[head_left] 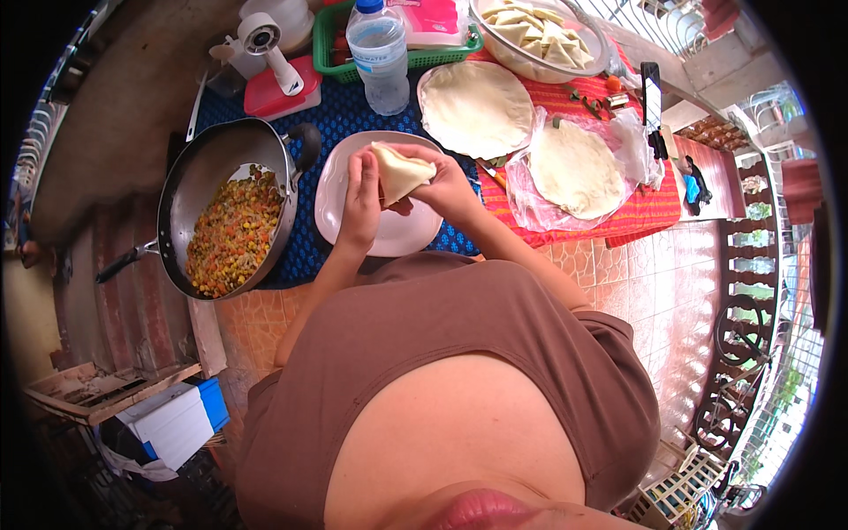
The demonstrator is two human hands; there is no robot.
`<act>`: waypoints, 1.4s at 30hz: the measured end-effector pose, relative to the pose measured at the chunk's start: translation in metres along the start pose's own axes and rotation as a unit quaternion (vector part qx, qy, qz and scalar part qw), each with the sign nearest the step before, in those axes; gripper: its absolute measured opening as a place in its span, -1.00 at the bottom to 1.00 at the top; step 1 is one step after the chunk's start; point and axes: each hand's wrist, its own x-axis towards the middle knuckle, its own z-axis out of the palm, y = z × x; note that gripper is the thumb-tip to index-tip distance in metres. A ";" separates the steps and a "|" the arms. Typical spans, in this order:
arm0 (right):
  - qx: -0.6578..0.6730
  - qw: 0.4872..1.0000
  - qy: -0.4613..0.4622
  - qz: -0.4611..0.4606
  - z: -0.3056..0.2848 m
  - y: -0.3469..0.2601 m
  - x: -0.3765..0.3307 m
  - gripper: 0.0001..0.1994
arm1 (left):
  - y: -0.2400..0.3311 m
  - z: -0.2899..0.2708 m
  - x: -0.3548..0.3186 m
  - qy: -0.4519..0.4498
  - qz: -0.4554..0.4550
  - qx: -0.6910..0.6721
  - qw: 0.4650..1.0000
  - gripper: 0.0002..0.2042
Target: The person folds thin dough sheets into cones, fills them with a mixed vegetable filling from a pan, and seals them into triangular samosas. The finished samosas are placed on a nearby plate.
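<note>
Between my two hands is a pale triangular samosa (400, 175), held up over a pinkish-white plate (415, 231). My left hand (359, 200) grips its left side, with the fingers pointing up along the dough. From the right, my right hand (450, 189) has its fingers closed round the other side. Some fingertips are hidden behind the dough. To the left, a large wok (291, 231) holds a diced vegetable filling (231, 231) of yellow, orange and green bits. A stack of round dough wrappers (477, 108) lies beyond the plate, and another round of dough (576, 168) rests on clear plastic at the right.
A clear bowl (601, 55) of folded triangles stands at the far right. A water bottle (378, 66) is by a green basket (334, 64). A small white fan (276, 55) stands near a red-lidded container (305, 87). An orange-handled knife (493, 174) lies between the dough rounds.
</note>
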 end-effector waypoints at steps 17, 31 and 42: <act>0.058 0.992 -0.014 -0.113 0.004 0.019 -0.006 -0.62 | 0.006 0.024 -0.001 0.022 0.125 0.162 0.979 -0.59; 0.011 0.989 -0.002 -0.150 0.005 0.019 -0.008 -0.67 | 0.007 0.027 -0.003 0.009 0.131 0.126 0.983 -0.54; 0.014 0.996 -0.015 -0.086 0.002 -0.002 -0.012 -0.42 | 0.008 0.012 0.003 0.012 0.076 0.039 0.996 -0.71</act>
